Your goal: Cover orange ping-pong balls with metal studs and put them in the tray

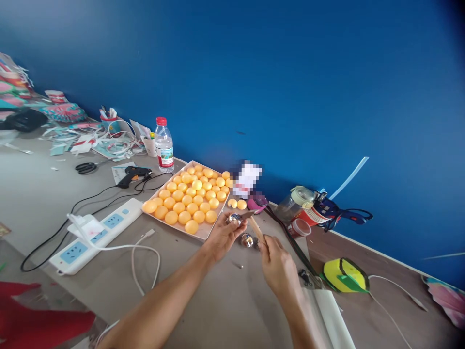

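Observation:
My left hand [222, 236] is closed around a small silvery, glittery ball [233, 219] held just in front of a shallow box [205, 231] full of several orange ping-pong balls [189, 196]. My right hand [276, 265] is closed on a wooden-handled brush [255, 227], whose tip touches the ball in my left hand. Another shiny ball [247, 240] lies on the table between my hands. Two loose orange balls [237, 204] sit beside the box.
A white power strip [95, 234] with cables, a black glue gun [132, 174], scissors [85, 167] and a water bottle [164, 145] lie to the left. A pink dish [257, 202], jar [296, 201], red cup [300, 227] and yellow-green tape measure [346, 275] are right, against the blue wall.

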